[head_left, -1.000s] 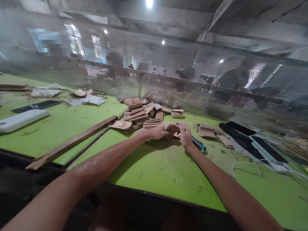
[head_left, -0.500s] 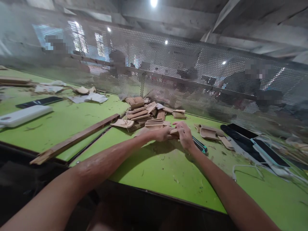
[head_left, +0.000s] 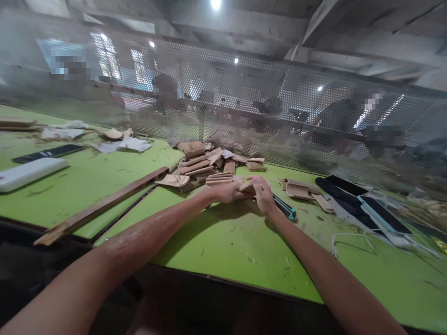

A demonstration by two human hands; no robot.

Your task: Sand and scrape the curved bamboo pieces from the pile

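Observation:
Between my two hands, just above the green table, is a pale wooden piece (head_left: 247,188) that looks like split bamboo. My left hand (head_left: 228,191) is closed around its left end. My right hand (head_left: 262,193) grips its right side, fingers bent over the top. A teal and black utility knife (head_left: 285,208) lies on the table beside my right wrist. Close behind my hands sits a small stack of curved bamboo pieces (head_left: 219,178), and past it a heap of similar pieces (head_left: 199,164). The lower side of the held piece is hidden by my fingers.
A long wooden stick (head_left: 104,204) lies to the left, near a white case-like object (head_left: 33,174) and a dark phone (head_left: 49,153). At right are more bamboo pieces (head_left: 301,189), phones (head_left: 384,214) and a white cable (head_left: 352,236). A perforated metal screen (head_left: 226,107) stands behind, with people beyond.
The whole view has shifted slightly, so things sit a little further left. Both hands keep hold of the bamboo piece, whose broad face now shows more between them.

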